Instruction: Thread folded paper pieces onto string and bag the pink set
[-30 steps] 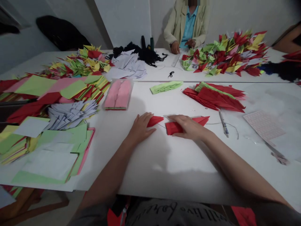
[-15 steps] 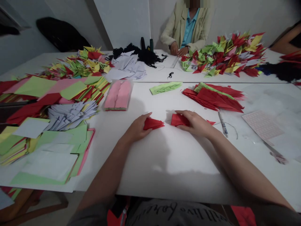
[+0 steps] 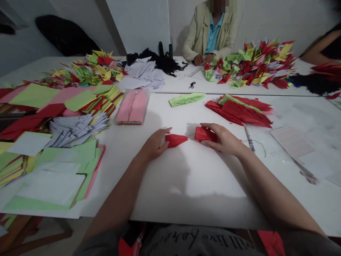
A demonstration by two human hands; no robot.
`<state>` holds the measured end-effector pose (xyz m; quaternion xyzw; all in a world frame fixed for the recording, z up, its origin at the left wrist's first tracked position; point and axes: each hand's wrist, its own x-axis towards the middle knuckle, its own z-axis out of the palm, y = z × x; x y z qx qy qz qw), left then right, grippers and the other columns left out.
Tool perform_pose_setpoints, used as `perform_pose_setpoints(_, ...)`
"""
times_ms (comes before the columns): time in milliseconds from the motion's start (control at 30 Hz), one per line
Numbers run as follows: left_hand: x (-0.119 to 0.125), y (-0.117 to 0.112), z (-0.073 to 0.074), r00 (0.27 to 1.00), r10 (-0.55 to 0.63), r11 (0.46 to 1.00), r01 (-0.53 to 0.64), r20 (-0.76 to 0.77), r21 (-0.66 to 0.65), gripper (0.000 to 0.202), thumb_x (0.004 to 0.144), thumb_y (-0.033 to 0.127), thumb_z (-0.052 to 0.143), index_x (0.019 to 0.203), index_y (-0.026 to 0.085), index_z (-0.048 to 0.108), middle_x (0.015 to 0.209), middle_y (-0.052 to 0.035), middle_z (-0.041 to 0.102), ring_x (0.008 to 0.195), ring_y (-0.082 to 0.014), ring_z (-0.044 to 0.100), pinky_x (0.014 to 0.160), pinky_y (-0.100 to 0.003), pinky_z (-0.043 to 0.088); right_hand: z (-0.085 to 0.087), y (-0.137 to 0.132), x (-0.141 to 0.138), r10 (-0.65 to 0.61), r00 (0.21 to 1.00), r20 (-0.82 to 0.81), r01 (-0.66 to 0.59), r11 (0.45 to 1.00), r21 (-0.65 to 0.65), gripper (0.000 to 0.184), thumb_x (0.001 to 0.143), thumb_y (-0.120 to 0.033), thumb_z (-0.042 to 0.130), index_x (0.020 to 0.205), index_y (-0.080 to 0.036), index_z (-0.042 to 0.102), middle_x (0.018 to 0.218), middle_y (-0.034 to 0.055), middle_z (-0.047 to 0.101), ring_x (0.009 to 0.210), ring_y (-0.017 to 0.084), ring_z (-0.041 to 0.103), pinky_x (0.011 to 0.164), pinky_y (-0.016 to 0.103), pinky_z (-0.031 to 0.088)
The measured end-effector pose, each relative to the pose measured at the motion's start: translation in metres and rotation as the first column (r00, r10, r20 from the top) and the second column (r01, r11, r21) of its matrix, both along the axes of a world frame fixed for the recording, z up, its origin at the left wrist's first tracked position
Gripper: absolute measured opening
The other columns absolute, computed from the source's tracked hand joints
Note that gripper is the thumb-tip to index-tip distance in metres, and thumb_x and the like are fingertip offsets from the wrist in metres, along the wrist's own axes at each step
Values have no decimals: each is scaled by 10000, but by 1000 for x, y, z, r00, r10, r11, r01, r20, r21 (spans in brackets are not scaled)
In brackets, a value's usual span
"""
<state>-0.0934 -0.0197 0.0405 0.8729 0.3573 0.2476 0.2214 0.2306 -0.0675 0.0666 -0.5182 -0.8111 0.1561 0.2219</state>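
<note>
One pink-filled packet (image 3: 132,107) beyond red paper (image 3: 202,133)

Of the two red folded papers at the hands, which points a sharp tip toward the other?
The left red paper, beside the left hand: its tip faces the right red paper, held by the right hand, whose near end is blunt.

The forearms (image 3: 271,186) angled inward, the left hand (image 3: 154,145) curved with thumb and fingers parted, the right hand (image 3: 226,139) bent in a grip.
</note>
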Motion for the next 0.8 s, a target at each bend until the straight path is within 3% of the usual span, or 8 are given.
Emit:
perform_pose_setpoints(233,9,-3,-4,988,-39,997,48,-152,56,449,917,357,535,1344,229,486,1354,-93,549,1266,-248,504,1087,-440,401,-7,1,-5,12,985,170,-10,1000,-12,587,874,-433,606,1398,-219,451,1392,137,549,1271,343,507,1026,541,428)
perform_pose_setpoints(433,24,-9,-18,976,-56,997,67,-209,44,551,929,403,525,1425,210,384,1502,-100,432,1414,-254,363,1197,-498,232,-14,8,-29,106,981,160,-112,993,25,454,928,-296,519,1363,-172,487,1330,158,592,1232,311,545,1047,524,420)
perform_pose_setpoints(667,21,-7,-15,998,-4,1000,3,-56,-17,613,889,361,593,1440,236,356,1397,-120,504,1280,-268,494,1093,-463,401,-27,20,-52,200,967,159,-208,977,39,487,885,-151,487,1371,-183,467,1261,131,630,1180,277,580,1078,516,382)
perform_pose_setpoints(800,15,-6,-9,999,-19,999,20,39,-38,652,858,258,618,1446,257,337,1347,-105,497,1242,-250,500,1063,-428,432,-25,22,-55,229,970,82,-229,973,-2,474,902,-163,478,1374,-196,448,1075,87,704,1067,239,635,1110,522,332)
